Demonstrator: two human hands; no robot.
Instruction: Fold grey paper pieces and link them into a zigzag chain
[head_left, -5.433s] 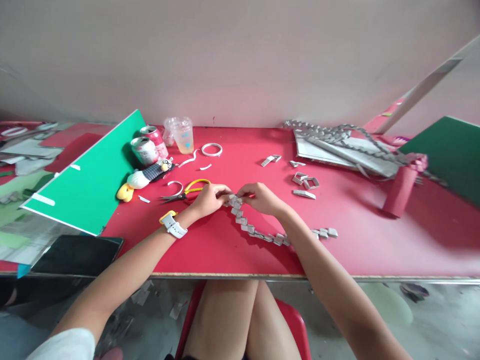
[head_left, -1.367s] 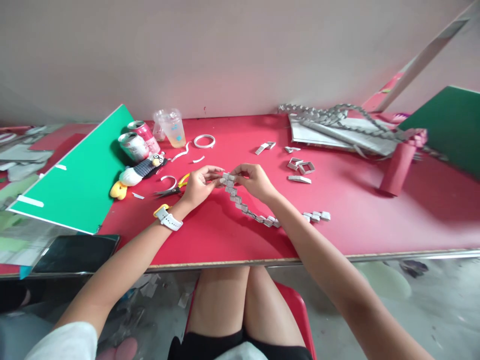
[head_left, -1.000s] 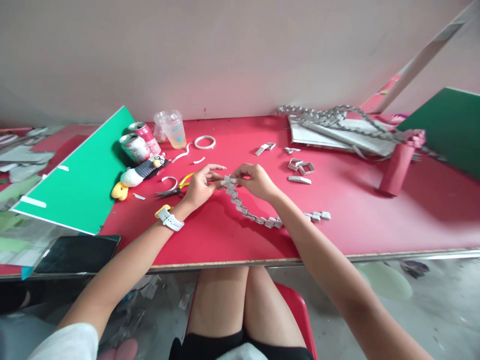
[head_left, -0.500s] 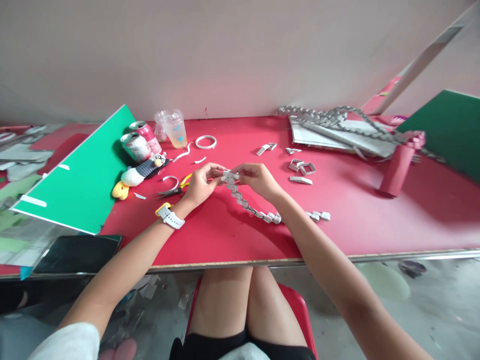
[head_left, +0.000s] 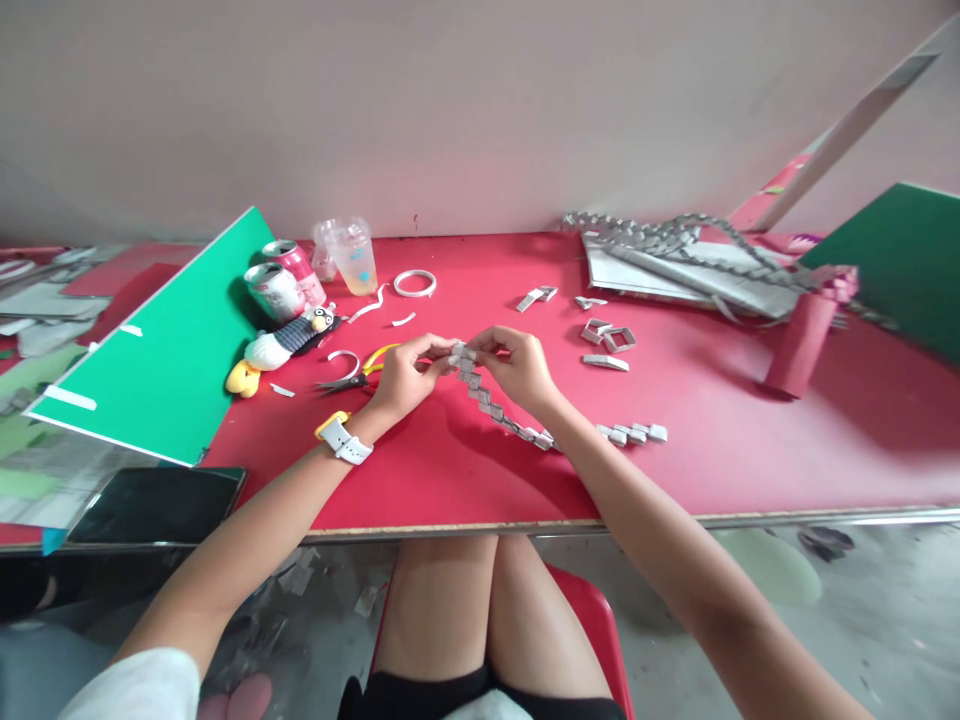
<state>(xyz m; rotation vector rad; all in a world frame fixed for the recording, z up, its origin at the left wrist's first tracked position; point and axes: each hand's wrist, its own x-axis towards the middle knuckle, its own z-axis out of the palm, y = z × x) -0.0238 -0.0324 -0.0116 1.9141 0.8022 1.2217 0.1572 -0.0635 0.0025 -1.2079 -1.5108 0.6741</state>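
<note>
A zigzag chain of folded grey-white paper links [head_left: 491, 408] runs from between my fingers down to the red table, passes behind my right forearm and ends to its right. Its upper end is pinched by my left hand [head_left: 409, 375] from the left and by my right hand [head_left: 517, 368] from the right, fingertips nearly meeting. Yellow-handled scissors or pliers [head_left: 367, 374] lie just left of my left hand, their handles partly behind it. Several loose folded paper pieces [head_left: 619, 340] lie beyond my right hand.
A green board [head_left: 165, 345] leans at the left near two cans [head_left: 277, 292], plastic cups [head_left: 354, 258] and a plush toy [head_left: 274, 350]. A tape ring [head_left: 415, 284] lies at the back. On the right are braided chains on papers [head_left: 675, 265] and a pink cylinder [head_left: 801, 345].
The top of the chain has shifted slightly between my fingers, and its upper links sit at a different angle. Both hands keep their pinch; the whole view has moved a little.
</note>
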